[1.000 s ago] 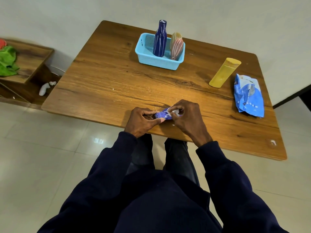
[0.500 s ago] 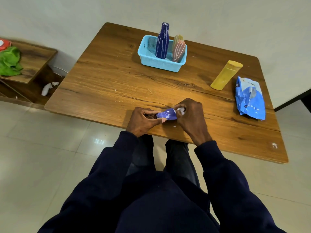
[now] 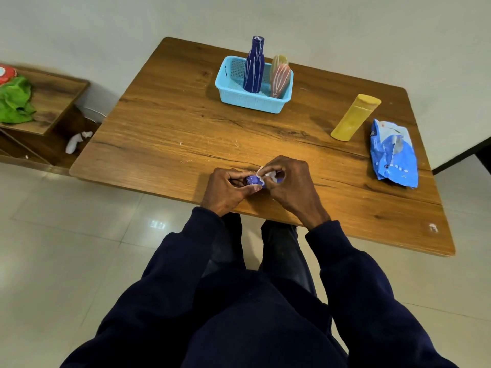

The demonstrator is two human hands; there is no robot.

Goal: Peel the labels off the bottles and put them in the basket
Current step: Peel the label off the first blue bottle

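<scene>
Now L hand (image 3: 228, 190) grips bottle (image 3: 254, 180), R hand (image 3: 290, 187) pinches label (image 3: 267, 174)

no legible text, labels or numbers anywhere

Small purple bottle (image 3: 254, 180) gripped in left hand (image 3: 228, 188) at the table's (image 3: 164, 128) near edge, right hand (image 3: 288, 187) pinching its white label (image 3: 268, 175), blue basket (image 3: 247, 102) near the far edge holding a dark blue bottle (image 3: 254, 66) and a pink bottle (image 3: 279, 79), yellow bottle (image 3: 354, 118) and blue packet (image 3: 393, 155) by the right edge
</scene>
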